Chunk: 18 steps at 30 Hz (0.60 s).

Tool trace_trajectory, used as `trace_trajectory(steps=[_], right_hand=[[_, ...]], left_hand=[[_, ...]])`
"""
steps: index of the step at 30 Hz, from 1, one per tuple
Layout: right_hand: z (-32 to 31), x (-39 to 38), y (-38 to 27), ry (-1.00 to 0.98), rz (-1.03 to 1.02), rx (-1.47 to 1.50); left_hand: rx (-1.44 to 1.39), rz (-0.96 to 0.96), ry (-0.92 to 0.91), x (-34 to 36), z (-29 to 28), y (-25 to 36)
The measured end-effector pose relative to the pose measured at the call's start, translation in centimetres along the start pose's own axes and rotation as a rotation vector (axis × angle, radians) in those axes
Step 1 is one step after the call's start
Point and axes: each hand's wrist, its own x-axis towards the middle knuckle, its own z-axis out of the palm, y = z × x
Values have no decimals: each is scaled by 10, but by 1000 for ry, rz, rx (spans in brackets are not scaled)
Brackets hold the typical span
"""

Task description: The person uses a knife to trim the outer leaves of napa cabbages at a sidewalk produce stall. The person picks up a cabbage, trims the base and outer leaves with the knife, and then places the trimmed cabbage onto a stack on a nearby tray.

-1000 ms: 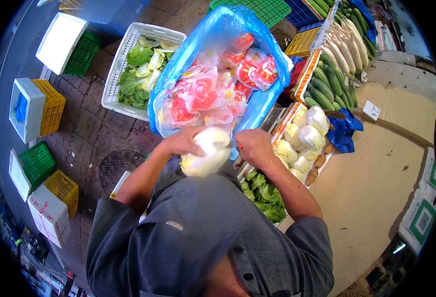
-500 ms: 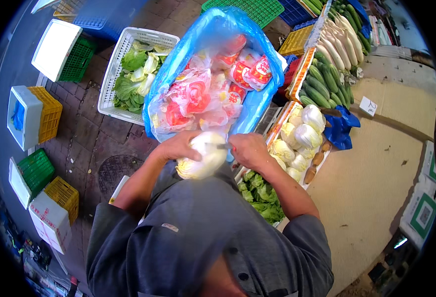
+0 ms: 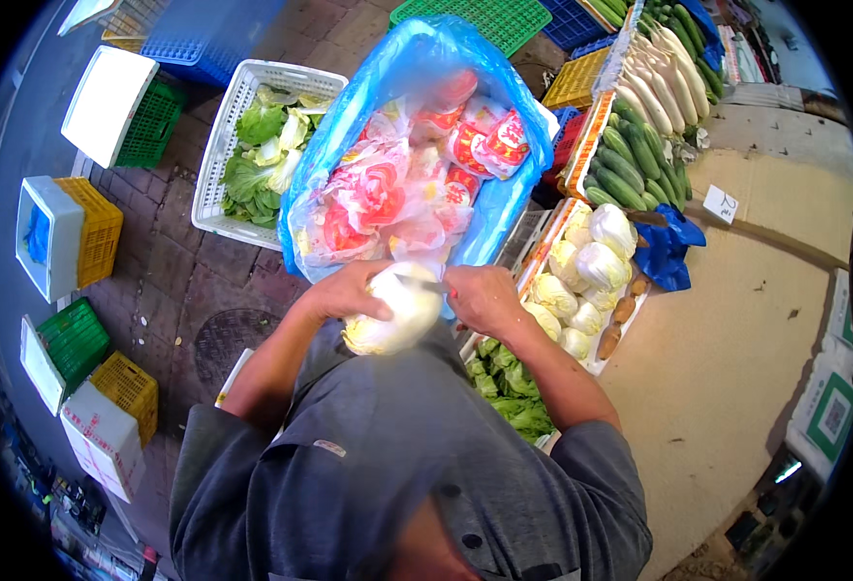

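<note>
A pale napa cabbage is gripped in my left hand, with the fingers curled over its left side, above my lap. My right hand is closed round the handle of a knife, of which a bit of red shows at the fist. The blade points left and lies against the cabbage's upper part; whether it has entered the leaves I cannot tell. Just beyond both hands is a crate lined with a blue plastic bag, full of cabbages in red-printed clear wrapping.
To the left of the bag stands a white basket of leafy trimmings. On the right are trimmed cabbages, cucumbers, white radishes and green lettuce. Crates and foam boxes line the far left.
The knife blade has shifted slightly left and up across the cabbage, showing more of its length. My right hand has moved slightly left; my left hand keeps its hold.
</note>
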Motion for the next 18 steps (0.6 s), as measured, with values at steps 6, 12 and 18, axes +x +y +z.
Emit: trace_trajectory(steps=[6, 12, 18], right_hand=[[-8, 5, 1, -107, 45, -39], [-4, 9, 5, -158, 114, -23], [7, 3, 10, -71, 57, -74]], left_hand=[[38, 11, 11, 2, -1, -7], [13, -17, 32, -2, -2, -4], [70, -29, 48, -3, -3, -4]])
